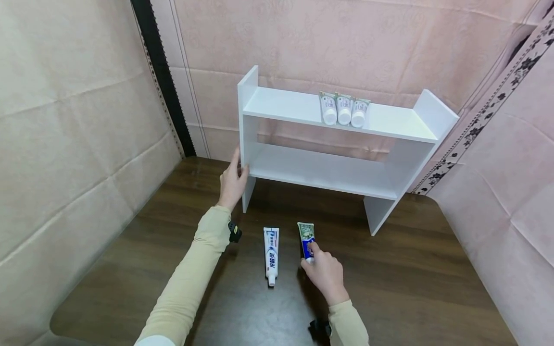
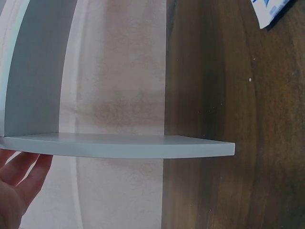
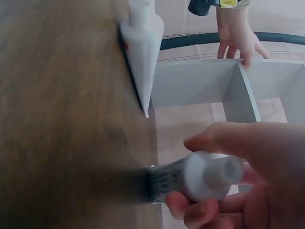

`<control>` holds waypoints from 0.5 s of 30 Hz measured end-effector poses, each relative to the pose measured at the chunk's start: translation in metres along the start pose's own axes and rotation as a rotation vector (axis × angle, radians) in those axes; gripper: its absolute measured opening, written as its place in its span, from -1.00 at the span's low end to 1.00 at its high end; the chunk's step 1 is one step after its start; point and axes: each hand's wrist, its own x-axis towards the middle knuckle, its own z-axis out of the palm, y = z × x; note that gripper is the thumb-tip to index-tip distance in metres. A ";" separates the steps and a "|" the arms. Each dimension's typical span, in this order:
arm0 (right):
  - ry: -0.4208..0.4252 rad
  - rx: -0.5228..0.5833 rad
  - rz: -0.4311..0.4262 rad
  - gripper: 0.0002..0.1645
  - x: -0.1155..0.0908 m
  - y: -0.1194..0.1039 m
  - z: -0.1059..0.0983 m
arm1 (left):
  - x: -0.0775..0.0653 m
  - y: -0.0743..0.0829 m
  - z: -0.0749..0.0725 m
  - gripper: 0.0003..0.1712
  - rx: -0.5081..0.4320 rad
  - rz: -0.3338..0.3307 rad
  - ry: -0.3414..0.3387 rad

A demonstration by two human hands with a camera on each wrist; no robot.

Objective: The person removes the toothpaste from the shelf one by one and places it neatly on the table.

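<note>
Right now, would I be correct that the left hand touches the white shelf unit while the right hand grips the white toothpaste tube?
Not quite: the head view shows the right hand gripping the green-and-blue tube; the white toothpaste tube lies on the table. The left hand does touch the white shelf unit.

The counter looks like dark brown wood with a fine grain, smooth and semi-gloss, while the shelf unit has flat, smooth white boards with a low satin sheen. The green-and-blue tube, the white tube and the three small tubes look like smooth, softly shiny plastic; the wall covering appears matt, creased and cloth-like, and the sleeve is dull, wrinkled cloth.
</note>
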 end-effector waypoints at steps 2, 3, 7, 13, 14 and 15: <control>-0.025 -0.005 -0.001 -0.45 -0.001 0.001 0.001 | 0.000 0.000 0.000 -0.27 -0.002 0.003 0.000; -0.034 -0.008 -0.002 -0.44 -0.002 0.002 0.002 | -0.001 0.000 0.001 -0.26 -0.003 0.003 0.000; -0.065 -0.028 0.001 -0.39 -0.006 0.005 0.006 | -0.002 -0.002 0.001 -0.26 -0.006 0.003 -0.004; -0.105 -0.037 0.002 -0.34 -0.007 0.009 0.006 | -0.001 -0.004 0.002 -0.26 0.003 0.001 0.007; -0.109 -0.029 0.003 -0.36 -0.007 0.010 0.005 | -0.001 -0.004 0.002 -0.26 0.005 0.001 0.009; -0.109 -0.023 -0.004 -0.37 -0.006 0.010 0.005 | 0.000 -0.004 0.002 -0.26 0.006 0.000 0.009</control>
